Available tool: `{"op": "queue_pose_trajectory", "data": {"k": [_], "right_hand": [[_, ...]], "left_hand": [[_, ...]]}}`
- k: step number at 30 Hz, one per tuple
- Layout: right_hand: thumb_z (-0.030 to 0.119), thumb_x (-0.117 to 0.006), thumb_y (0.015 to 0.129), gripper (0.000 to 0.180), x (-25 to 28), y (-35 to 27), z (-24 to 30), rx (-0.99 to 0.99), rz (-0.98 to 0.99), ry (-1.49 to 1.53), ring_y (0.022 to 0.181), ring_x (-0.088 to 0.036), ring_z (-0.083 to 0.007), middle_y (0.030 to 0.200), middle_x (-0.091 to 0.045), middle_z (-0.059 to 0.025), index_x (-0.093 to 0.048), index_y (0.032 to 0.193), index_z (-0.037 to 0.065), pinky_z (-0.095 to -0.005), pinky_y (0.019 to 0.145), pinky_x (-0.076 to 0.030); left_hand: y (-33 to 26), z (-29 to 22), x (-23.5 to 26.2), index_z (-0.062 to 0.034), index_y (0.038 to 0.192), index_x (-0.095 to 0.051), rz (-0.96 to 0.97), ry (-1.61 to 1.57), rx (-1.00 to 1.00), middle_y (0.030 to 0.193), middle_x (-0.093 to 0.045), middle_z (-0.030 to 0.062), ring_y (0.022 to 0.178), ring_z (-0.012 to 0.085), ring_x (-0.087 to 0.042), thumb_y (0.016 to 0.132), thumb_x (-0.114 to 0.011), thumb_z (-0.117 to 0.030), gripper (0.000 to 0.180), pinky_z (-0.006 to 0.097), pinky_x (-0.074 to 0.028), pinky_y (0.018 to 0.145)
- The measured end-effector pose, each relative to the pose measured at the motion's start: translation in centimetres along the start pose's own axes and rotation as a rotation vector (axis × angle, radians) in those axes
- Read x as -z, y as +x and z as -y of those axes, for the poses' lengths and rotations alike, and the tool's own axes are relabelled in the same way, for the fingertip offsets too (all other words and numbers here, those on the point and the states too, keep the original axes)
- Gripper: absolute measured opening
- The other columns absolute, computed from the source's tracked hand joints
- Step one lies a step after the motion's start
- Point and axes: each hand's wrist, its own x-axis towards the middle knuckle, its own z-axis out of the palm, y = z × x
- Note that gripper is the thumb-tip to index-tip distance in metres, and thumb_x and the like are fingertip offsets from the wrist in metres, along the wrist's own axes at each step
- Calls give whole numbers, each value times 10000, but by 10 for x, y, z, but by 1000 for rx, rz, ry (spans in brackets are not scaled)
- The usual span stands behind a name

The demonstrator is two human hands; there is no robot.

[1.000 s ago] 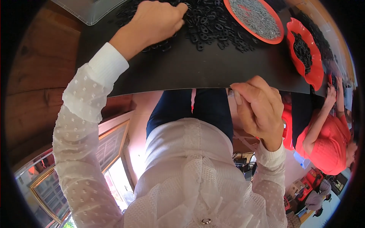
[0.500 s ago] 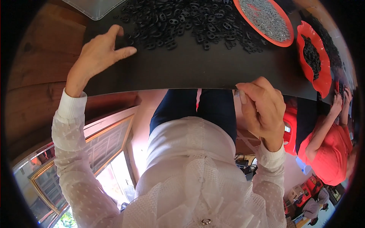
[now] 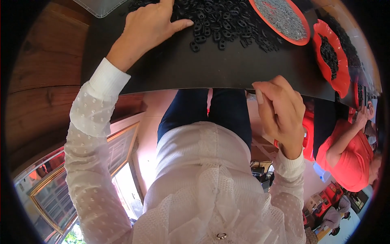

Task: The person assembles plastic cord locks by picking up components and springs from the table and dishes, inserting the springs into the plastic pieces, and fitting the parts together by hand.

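A heap of small black plastic pieces, each with two round holes (image 3: 221,26), covers the far part of the dark table (image 3: 227,71). My left hand (image 3: 148,28) is over the left side of this heap. Its thumb stands out to the right, apart from the fingers, whose tips run toward the upper edge of the view. At the table's near edge, my right hand (image 3: 282,116) is closed, thumb against the bent fingers. Whatever lies in that pinch, if anything, is too small or hidden to make out.
An orange-rimmed dish (image 3: 280,18) of small silvery metal pieces stands at the far right. Beside it, a wavy red bowl (image 3: 341,67) holds black pieces. A clear plastic tray (image 3: 99,8) sits far left. A person in a red top (image 3: 347,156) works at the right.
My left hand has moved right and away from me, from beside the heap to over it. My right hand stays pinched at the table edge. The view has shifted slightly.
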Motion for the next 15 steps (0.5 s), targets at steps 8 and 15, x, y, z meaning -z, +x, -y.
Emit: {"op": "queue_pose_trajectory", "data": {"k": [8,15], "right_hand": [[-55,-609,785,172,-13,2,-25,-155,-52,53,612,-549,-320,773,-528,-146,-577,947,-7,-353,544,-452],[71,-626,824,102,-31,28,-38,-125,5,-33,678,-593,-358,800,-571,-148,-578,892,13,-404,584,-478]], "left_hand": [[-28,27,34,-78,1036,-545,145,-165,214,626,-547,95,548,232,-543,859,-629,-455,425,366,-405,527],[-68,21,47,-31,748,-553,480,-232,181,590,-539,132,532,265,-529,880,-612,-382,380,386,-384,517]]}}
